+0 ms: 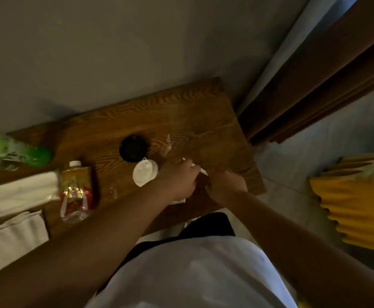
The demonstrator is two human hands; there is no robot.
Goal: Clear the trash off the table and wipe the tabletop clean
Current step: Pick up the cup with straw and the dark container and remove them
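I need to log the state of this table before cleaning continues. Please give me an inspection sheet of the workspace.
Surface: wooden table, far part bare.
Job's things: white lid, black lid, clear wrapper, plastic bottle lying on its side.
Clutter: green bottle, white folded cloths at the left.
Grippers: left hand and right hand close together over the near edge, fingers on small white scraps.
Cables: nothing seen.
Surroundings: grey wall, brown curtain, yellow object on the floor at the right.
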